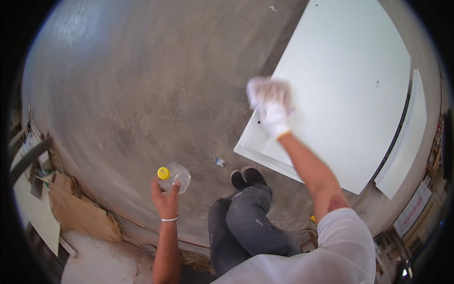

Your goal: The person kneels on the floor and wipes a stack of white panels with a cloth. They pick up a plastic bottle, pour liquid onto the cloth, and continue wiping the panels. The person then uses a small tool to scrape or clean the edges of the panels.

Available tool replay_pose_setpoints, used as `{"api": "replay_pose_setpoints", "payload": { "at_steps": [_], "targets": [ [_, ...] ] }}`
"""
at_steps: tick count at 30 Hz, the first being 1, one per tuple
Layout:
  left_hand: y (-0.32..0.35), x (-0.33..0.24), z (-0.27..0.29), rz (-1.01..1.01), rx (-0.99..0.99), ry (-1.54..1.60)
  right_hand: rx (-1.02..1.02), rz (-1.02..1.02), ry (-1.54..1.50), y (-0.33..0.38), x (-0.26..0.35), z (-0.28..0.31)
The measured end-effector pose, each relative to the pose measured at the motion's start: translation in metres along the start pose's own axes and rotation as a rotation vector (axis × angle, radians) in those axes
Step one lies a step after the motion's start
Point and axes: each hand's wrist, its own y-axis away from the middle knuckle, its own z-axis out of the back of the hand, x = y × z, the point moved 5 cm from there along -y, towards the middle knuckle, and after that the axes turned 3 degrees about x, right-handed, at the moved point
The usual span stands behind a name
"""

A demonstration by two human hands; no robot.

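Observation:
My left hand (165,199) is bare, wears a thin bangle at the wrist and grips a clear plastic bottle (176,177) with a yellow cap, held out over the concrete floor. My right hand (272,111) wears a white glove and clutches a crumpled white cloth (267,90). It is raised over the near left corner of a large white flat panel (340,85) lying on the floor. The hand and cloth are blurred, so contact with the panel cannot be told.
My dark-trousered legs and black shoes (247,176) stand just before the panel's near edge. A second white board (406,142) lies along the panel's right side. Torn cardboard (75,208) and clutter sit at lower left. A small scrap (220,162) lies on the grey concrete floor (142,85).

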Motion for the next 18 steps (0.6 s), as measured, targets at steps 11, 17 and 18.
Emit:
{"api": "replay_pose_setpoints", "payload": {
  "at_steps": [11, 17, 18],
  "targets": [
    [-0.208, -0.223, -0.012, -0.121, 0.189, 0.113, -0.303, -0.284, -0.102, -0.173, -0.18, 0.054],
    [-0.282, -0.318, -0.029, -0.167, 0.262, 0.017, -0.324, -0.458, -0.172, -0.212, -0.208, 0.127],
    [-0.287, -0.335, -0.029, -0.177, 0.258, 0.01, -0.1, -0.438, -0.212, -0.177, -0.166, 0.106]
  ]
}}
